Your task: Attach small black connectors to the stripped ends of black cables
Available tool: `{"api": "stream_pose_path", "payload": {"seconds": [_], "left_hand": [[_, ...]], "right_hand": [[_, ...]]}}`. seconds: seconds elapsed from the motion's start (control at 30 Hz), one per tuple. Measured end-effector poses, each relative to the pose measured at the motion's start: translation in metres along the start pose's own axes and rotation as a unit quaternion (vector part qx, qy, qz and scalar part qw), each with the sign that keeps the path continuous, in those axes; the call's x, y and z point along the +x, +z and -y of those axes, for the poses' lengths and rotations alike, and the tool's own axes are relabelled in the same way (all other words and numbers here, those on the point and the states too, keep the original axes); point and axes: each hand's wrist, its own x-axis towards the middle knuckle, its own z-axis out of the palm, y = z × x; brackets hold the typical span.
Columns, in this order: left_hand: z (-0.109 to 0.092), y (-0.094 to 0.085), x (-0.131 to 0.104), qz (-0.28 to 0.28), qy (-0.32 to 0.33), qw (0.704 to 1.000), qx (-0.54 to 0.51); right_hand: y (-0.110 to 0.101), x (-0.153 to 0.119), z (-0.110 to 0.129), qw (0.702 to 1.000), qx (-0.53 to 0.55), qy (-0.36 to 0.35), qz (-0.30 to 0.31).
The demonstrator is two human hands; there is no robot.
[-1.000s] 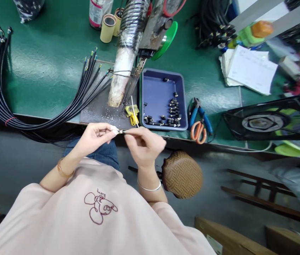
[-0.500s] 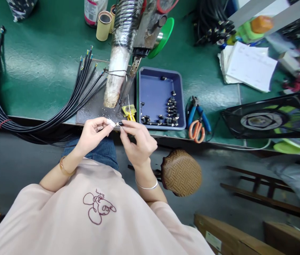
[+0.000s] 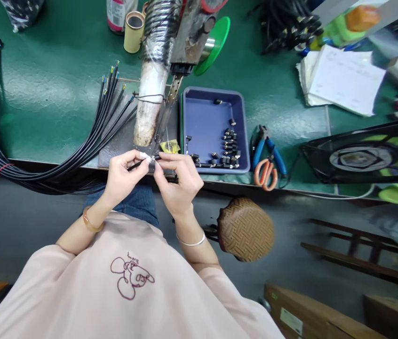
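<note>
My left hand (image 3: 124,175), with a white cover on a fingertip, is pinched closed on a thin black cable (image 3: 134,165) at the bench's front edge. My right hand (image 3: 180,181) is closed too, its thumb and fingers pinching a small black connector (image 3: 153,158) against the left fingertips. Fingers partly hide where the two pieces meet. Just beyond the hands is a small yellow piece (image 3: 170,146). Above them slants a clamped metal tool (image 3: 166,113) beside a wrapped, stained white tube (image 3: 147,113). A blue-grey tray (image 3: 213,90) with several black connectors (image 3: 230,140) lies to the right.
Black cables (image 3: 61,162) with bared coloured ends lie on the left. Blue-handled pliers (image 3: 274,157), orange-handled scissors (image 3: 265,174), papers (image 3: 347,80) and a black fan (image 3: 357,157) are on the right. A green spool (image 3: 220,44) stands behind. Below is a stool (image 3: 246,229).
Both hands have shifted slightly left and stay together. A dark length of cable now shows between my left fingers. The view has turned a little, moving the right-hand items outward.
</note>
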Motion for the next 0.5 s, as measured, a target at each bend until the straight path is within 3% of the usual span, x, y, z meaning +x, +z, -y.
{"api": "stream_pose_path", "payload": {"seconds": [0.5], "left_hand": [[-0.0009,0.0013,-0.0002,-0.005,-0.011,0.999,0.047]], "right_hand": [[0.0006,0.0014,-0.0017,1.0,-0.001,0.029,0.012]]}}
